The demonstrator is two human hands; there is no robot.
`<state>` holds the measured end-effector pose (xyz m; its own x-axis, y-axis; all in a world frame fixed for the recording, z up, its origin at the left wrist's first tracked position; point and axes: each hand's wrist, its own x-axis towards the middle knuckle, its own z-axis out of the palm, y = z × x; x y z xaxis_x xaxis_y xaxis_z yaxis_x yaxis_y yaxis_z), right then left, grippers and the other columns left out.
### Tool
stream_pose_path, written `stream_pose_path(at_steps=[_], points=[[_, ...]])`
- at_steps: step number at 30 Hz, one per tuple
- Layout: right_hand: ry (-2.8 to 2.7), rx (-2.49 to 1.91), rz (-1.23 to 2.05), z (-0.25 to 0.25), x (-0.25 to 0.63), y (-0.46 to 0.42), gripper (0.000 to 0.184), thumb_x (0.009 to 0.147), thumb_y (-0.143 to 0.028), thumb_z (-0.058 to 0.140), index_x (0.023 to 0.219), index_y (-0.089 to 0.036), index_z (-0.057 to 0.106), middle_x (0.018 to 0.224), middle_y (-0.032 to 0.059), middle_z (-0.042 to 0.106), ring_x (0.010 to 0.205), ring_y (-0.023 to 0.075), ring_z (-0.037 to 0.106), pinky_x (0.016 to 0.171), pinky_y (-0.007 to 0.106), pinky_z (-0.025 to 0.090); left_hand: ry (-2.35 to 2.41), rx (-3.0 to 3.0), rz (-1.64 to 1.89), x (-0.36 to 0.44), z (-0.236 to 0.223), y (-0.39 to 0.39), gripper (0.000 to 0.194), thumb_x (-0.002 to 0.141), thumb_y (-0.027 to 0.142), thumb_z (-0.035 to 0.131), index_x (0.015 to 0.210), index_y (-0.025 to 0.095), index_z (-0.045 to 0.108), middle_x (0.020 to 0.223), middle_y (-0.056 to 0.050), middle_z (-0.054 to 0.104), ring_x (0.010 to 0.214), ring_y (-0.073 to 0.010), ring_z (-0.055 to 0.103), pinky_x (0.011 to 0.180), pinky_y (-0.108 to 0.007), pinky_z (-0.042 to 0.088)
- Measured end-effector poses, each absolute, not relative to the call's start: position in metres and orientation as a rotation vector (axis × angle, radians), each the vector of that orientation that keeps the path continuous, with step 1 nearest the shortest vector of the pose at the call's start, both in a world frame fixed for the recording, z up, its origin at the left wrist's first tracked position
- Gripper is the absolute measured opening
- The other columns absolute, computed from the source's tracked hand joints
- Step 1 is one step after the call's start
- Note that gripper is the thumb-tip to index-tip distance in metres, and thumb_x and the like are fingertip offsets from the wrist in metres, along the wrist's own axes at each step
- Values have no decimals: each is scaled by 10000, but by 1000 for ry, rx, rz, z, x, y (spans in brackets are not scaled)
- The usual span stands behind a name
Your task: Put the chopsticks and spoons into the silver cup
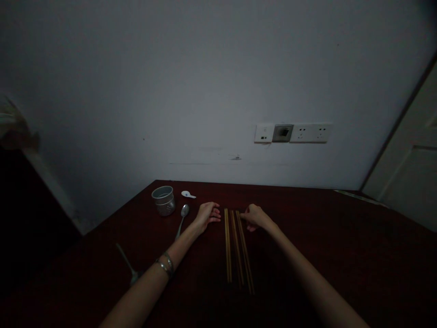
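Three pairs of wooden chopsticks lie side by side on the dark red table, pointing away from me: a left pair [228, 246], a middle pair [236, 248] and a right pair [245, 253]. My right hand [255, 217] rests at the far end of the right pair, its fingers curled and its thumb and forefinger at the tips. Just left of the left pair, my left hand [209, 215] lies with loosely bent, parted fingers and holds nothing. A metal spoon [185, 210] is beside my left forearm, which partly covers its handle.
A metal cup-like container [164, 207] stands at the back left, near a white soup spoon [187, 194]. Another metal utensil [126, 258] is partly hidden by my left forearm. Behind the table [307, 237] rises a wall with sockets [310, 133].
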<state>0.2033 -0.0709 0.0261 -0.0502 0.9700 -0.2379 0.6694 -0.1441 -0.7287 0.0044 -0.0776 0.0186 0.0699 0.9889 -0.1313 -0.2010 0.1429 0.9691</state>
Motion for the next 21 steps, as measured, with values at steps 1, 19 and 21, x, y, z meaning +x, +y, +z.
stream_pose_path(at_steps=[1, 19, 21], points=[[-1717, -1847, 1018, 25, 207, -70, 187, 719, -256, 572, 579, -172, 480, 378, 33, 564, 400, 197, 609, 374, 251, 486, 1085, 987, 1158, 5, 21, -78, 129, 703, 235, 517, 778, 134, 544, 571, -5, 547, 458, -104, 545, 490, -236, 476], [-2074, -1447, 501, 62, 175, -97, 135, 741, -210, 480, 682, -150, 586, 583, 35, 618, 501, 126, 581, 466, 203, 388, 1122, 1731, 942, -81, 166, -175, 220, 772, 302, 508, 916, 141, 542, 642, -5, 561, 514, -96, 540, 462, -203, 416], [-2132, -1371, 412, 66, 169, -101, 161, 741, -227, 473, 671, -152, 597, 611, 40, 622, 556, 137, 587, 510, 218, 385, 1261, 1874, 793, -115, 157, -182, 203, 765, 297, 513, 888, 140, 550, 672, -5, 573, 526, -90, 538, 476, -200, 415]])
